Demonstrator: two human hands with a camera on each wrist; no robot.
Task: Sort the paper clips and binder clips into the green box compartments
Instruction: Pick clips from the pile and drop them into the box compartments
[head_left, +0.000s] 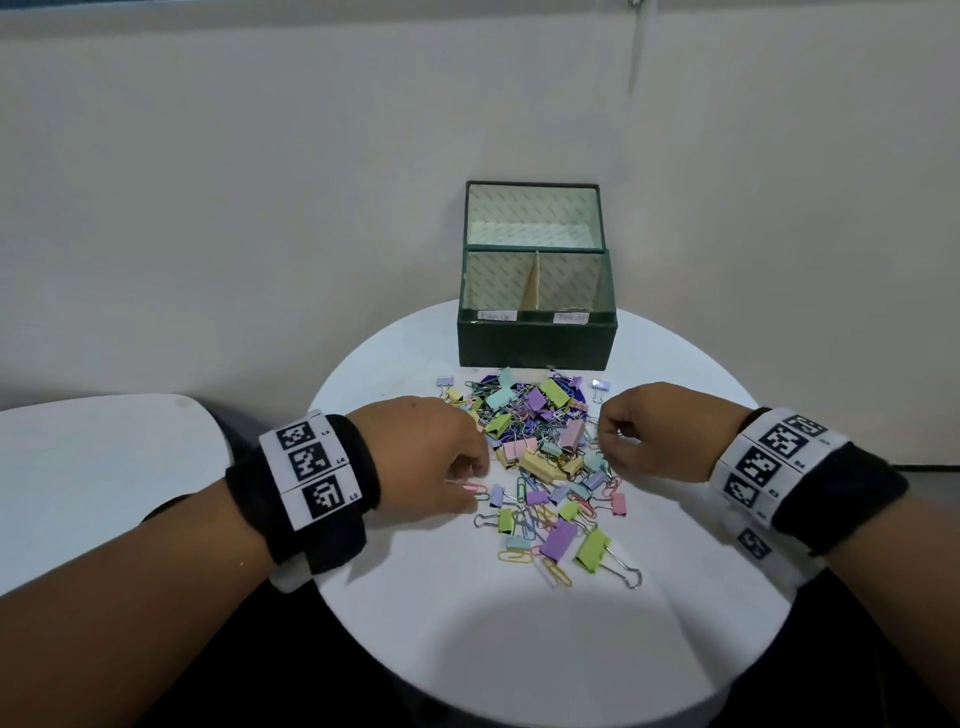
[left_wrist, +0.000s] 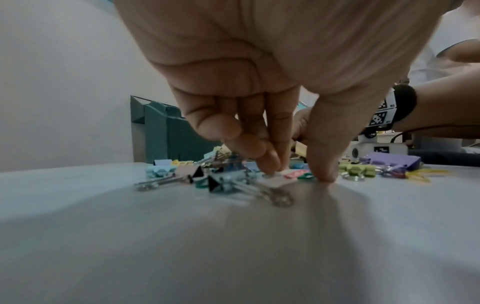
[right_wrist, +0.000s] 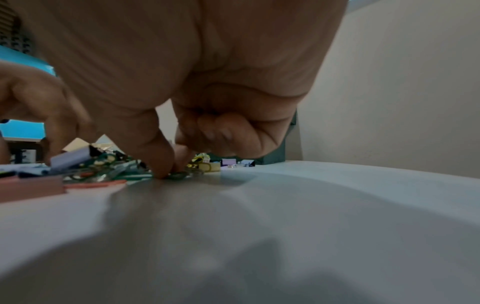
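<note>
A heap of pastel binder clips and paper clips (head_left: 540, 441) lies mid-table in front of the green box (head_left: 535, 343). The box stands open, with two labelled compartments split by a divider. My left hand (head_left: 475, 486) sits at the heap's left edge, and its fingertips (left_wrist: 270, 166) and thumb pinch a pink paper clip (left_wrist: 296, 173) flat on the table. At the heap's right edge, my right hand (head_left: 605, 441) has its other fingers curled. Its thumb and forefinger (right_wrist: 166, 164) pinch a green paper clip (right_wrist: 179, 175).
The round white table (head_left: 519, 649) has its edge close on every side. A second white surface (head_left: 104, 467) lies to the left, and a wall rises right behind the box. A large green binder clip (head_left: 592, 551) with steel handles lies nearest me.
</note>
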